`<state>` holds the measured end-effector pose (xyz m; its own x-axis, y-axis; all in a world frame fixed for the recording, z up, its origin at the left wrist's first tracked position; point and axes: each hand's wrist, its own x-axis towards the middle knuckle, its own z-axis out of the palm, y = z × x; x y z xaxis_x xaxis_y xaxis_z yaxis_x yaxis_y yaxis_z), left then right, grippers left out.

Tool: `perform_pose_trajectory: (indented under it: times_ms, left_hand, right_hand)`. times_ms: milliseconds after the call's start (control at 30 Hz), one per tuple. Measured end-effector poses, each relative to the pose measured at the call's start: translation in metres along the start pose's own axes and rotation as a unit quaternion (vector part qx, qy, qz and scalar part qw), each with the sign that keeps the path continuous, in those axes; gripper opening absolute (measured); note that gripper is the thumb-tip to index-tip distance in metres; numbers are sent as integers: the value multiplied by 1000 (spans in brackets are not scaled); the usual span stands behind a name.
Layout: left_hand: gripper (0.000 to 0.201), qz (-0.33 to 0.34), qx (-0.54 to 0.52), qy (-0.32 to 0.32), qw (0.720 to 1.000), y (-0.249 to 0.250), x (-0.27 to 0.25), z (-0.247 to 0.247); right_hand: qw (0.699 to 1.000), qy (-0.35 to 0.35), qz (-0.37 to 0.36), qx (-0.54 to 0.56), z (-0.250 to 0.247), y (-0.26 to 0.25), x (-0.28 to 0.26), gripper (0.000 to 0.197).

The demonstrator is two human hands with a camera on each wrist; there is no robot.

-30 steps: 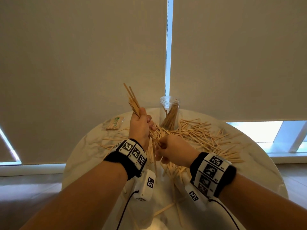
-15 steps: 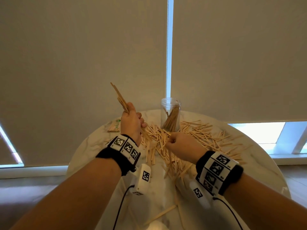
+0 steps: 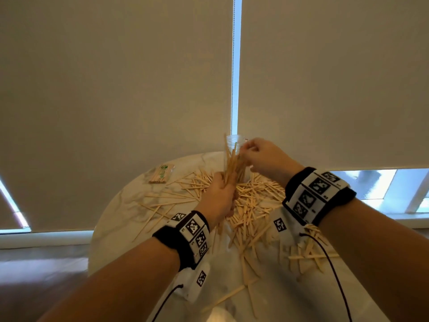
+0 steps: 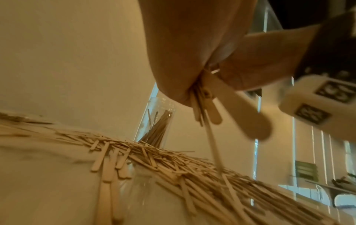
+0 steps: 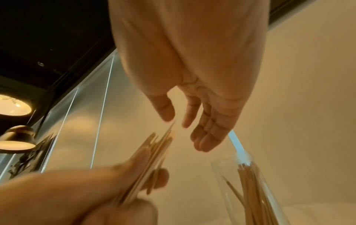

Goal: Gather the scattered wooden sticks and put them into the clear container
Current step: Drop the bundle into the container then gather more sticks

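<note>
Round marble table [image 3: 120, 219]; packet [image 3: 161, 174] far left; blinds [image 3: 116, 89] behind.

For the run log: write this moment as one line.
left hand: grips bundle of thin wooden sticks | right hand: open by clear plastic container | scattered wooden sticks: on round white table

Dim, warm-toned interior; daylight entering through the narrow gap between drawn blinds [image 3: 235, 66] and at the uncovered window strip [image 3: 380, 189], overexposed to pale blue. Straight lines bowed toward the edges in the head view. Motion blur on held wooden sticks [image 4: 248, 112] and fingers [image 5: 210, 134]. Glowing ceiling lamps [image 5: 13, 106] at left in the right wrist view; near skin soft, out of focus.
</note>
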<state>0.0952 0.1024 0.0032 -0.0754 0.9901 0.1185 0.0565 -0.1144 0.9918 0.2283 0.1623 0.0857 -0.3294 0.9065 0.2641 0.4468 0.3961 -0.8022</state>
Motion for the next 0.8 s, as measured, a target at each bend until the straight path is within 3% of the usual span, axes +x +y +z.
perform_pose_trajectory:
  times_ms: [67,133,267,333,400,500,567,667,800]
  left_hand:
    - [31,9,40,-47,998,0,-8,6]
    - [32,30,70,-76,994,2,-11,13]
    - [17,45,51,-91,994,11,-8,24]
    - [13,44,27,-86,995,15,-5,23]
    - [13,40,26,-87,995,15,-3,22]
    - [12,16,0,-79,997,15,-4,24]
    - [16,14,-27,-40,999,18,-3,19]
    - [22,17,-127,73,989,23,7,-2]
    - [12,28,-323,187,927,28,24,-27]
  right_hand:
    - [998,51,4,33,-10,-9,6,41]
    - [999,54,-2,-3,-15,-18,6,37]
    - [979,-126,-7,-161,1,-16,2,37]
    - [985,-138,3,-99,9,-10,3,41]
    - [993,-108,3,-48,13,-5,7,45]
    - [984,-143,-11,-102,16,-5,1,53]
    - [990,-111,-16,-81,17,-4,-2,64]
    - [997,-77,22,-8,18,6,-13,84]
    - [955,-259,116,-86,32,22,-44,94]
